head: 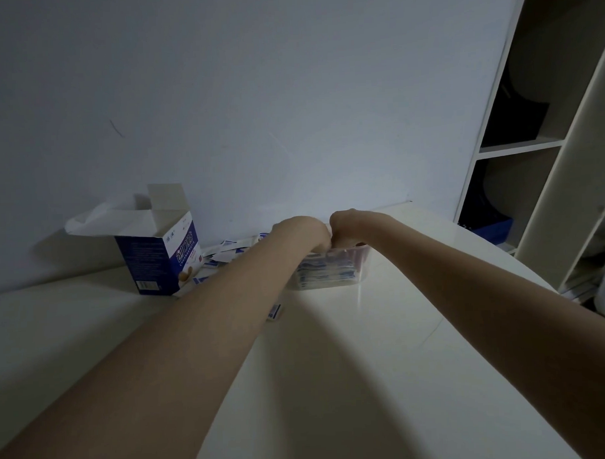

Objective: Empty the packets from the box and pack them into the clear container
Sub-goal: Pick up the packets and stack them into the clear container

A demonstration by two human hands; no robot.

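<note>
A clear container (359,267) stands on the white table near the wall, holding several blue-and-white packets (325,271). My left hand (303,234) and my right hand (345,227) both reach down into its top, side by side, fingers hidden inside. An open blue-and-white box (160,260) stands upright to the left, flaps up. More loose packets (226,251) lie on the table between the box and the container. One packet (275,312) peeks out under my left forearm.
The white table (384,346) meets a plain wall behind. A crumpled white bag (88,219) sits behind the box. White shelving (531,145) with dark items and a blue bin (489,230) stands at the right.
</note>
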